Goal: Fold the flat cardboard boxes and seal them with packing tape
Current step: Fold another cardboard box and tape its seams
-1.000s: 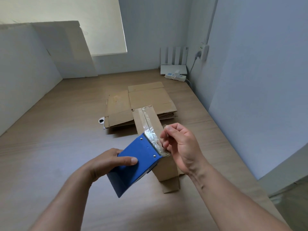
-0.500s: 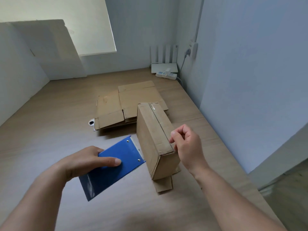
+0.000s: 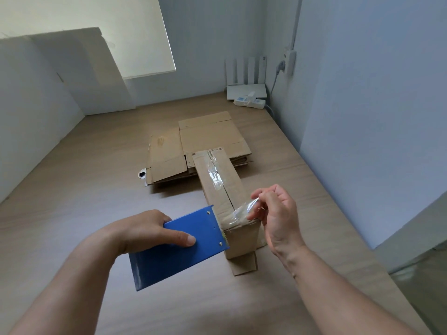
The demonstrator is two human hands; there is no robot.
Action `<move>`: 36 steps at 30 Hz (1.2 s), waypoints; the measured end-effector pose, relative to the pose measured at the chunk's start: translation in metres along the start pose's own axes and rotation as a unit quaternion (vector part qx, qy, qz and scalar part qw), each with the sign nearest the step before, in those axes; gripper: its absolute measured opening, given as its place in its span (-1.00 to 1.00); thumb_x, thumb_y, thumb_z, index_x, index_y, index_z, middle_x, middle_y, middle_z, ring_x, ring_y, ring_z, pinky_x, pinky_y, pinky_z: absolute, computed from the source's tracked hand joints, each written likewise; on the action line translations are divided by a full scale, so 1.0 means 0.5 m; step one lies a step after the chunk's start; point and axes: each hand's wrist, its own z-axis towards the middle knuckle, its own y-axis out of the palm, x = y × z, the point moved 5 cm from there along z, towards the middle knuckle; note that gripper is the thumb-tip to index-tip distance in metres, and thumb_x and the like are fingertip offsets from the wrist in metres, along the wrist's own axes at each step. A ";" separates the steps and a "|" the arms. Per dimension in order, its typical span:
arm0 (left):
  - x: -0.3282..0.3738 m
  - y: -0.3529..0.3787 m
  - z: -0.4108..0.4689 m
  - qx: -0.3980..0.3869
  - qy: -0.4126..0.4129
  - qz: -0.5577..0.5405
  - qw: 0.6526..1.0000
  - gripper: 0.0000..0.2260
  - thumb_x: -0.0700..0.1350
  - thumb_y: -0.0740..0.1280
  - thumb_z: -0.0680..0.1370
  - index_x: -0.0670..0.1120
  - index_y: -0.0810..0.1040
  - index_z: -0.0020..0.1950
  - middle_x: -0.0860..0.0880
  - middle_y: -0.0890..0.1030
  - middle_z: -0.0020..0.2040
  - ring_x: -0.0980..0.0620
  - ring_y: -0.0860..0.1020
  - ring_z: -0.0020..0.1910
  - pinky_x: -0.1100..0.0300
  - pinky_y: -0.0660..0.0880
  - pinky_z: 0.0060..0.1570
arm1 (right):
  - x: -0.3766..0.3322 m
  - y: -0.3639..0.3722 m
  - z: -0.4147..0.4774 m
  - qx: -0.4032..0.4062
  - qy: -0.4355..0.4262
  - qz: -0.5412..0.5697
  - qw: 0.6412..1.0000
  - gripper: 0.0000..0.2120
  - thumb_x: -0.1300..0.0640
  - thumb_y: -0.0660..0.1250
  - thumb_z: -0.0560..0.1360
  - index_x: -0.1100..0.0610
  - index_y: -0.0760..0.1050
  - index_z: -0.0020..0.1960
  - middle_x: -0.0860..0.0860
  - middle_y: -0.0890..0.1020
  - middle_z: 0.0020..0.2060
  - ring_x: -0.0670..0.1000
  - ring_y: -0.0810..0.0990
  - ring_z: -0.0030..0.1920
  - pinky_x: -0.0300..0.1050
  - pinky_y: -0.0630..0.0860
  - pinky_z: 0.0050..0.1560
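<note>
Beside the folded brown cardboard box [image 3: 221, 187], the left hand [image 3: 145, 233] clasps the blue tape dispenser [image 3: 183, 250] in a curled grip. The right hand [image 3: 275, 213] pinches clear packing tape [image 3: 242, 211], which could crumple if slackened.

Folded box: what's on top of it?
Visible: clear tape runs along the top seam of the folded box; the right hand pinches its loose near end. The blue dispenser, gripped by the left hand, meets the near edge. Box interior hidden.
</note>
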 end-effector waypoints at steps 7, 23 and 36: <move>0.008 0.005 0.008 0.018 -0.017 0.006 1.000 -0.29 0.48 0.31 -0.03 0.01 0.63 -0.12 0.06 0.68 -0.19 0.04 0.63 -0.14 0.15 0.43 -0.09 | -0.002 -0.006 0.001 -0.003 -0.038 -0.020 0.999 -0.89 0.16 0.19 0.36 0.18 0.44 -0.26 0.06 0.54 -0.43 -0.02 0.50 -0.49 -0.24 0.45 -0.42; 0.029 -0.023 0.018 0.020 -0.107 0.051 0.993 -0.41 0.39 0.37 0.11 0.00 0.62 -0.06 0.02 0.65 -0.10 0.03 0.61 -0.10 0.12 0.45 -0.05 | -0.026 0.002 -0.030 0.006 -0.180 -0.203 0.962 -0.81 0.21 0.21 0.44 0.01 0.38 -0.31 0.00 0.56 -0.34 -0.10 0.50 -0.31 -0.47 0.38 -0.34; 0.043 -0.031 0.020 0.001 -0.121 0.059 0.991 -0.38 0.38 0.40 0.06 0.01 0.65 -0.04 0.04 0.67 -0.10 0.04 0.63 -0.10 0.16 0.43 -0.12 | 0.019 -0.075 -0.001 0.028 -0.001 -0.276 0.961 -0.77 0.20 0.27 0.54 0.12 0.42 -0.30 -0.03 0.52 -0.49 -0.02 0.45 -0.48 0.05 0.53 -0.31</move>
